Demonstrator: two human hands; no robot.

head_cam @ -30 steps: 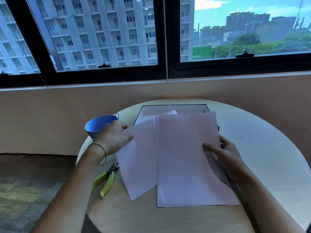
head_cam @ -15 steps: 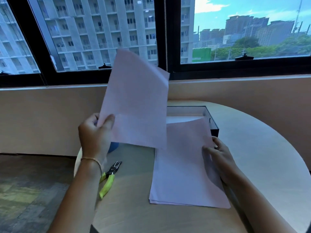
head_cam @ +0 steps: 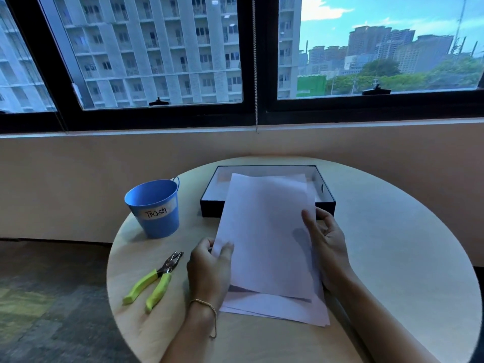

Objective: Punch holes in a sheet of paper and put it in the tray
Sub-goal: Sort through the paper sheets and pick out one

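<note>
The chief risk is that the sheet (head_cam: 267, 237) goes into the tray (head_cam: 212, 209) unpunched. Its far end reaches over the tray's near wall, while the hole punch (head_cam: 154, 277) lies untouched on the surface (head_cam: 392, 258), just left of the left hand (head_cam: 209, 268). To take it up, one grip must let go. A thin sheet held by one edge would likely droop, fold, or slide back onto the stack (head_cam: 288, 310) beneath and be lost among the others. A second sheet clinging to the underside is also possible and worth checking before punching. Too hard a pinch at the edges may crease it.

Both grips are clamped on the sheet. The left hand pinches the lower left edge, thumb on top and fingers behind. The right hand (head_cam: 327, 247) holds the right edge, thumb laid on the face and fingers curled behind.

The sheet is plain and pale, lilac-tinted in this light. It is held in the air above the stack, tilted up away from the person, with a shadow showing beneath its near end. It bows slightly. No holes show, though the view is too soft along the edges to be sure. A blue bucket (head_cam: 154, 208) marked "Trash" stands well to the left
</note>
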